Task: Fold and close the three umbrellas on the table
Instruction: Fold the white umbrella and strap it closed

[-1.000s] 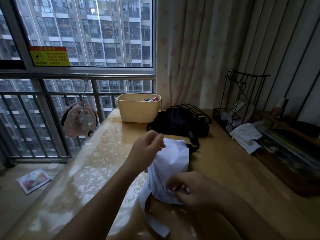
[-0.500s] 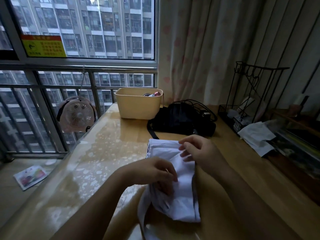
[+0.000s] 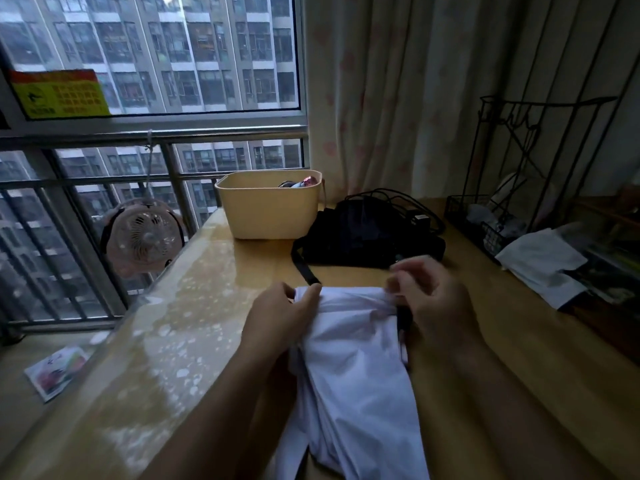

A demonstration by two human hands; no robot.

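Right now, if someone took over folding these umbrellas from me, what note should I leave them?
Left hand: grips the white umbrella at its far left edge.
Right hand: pinches its far right corner, fingers blurred.
Black umbrella: bundled behind it, beside the beige tub, strap loose.
Done: none visibly fastened.
Left: finish wrapping the white one, then the black; a third is not clearly visible.

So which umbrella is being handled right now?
The white umbrella, held by the left hand and the right hand; the black umbrella lies untouched behind it by the beige basket.
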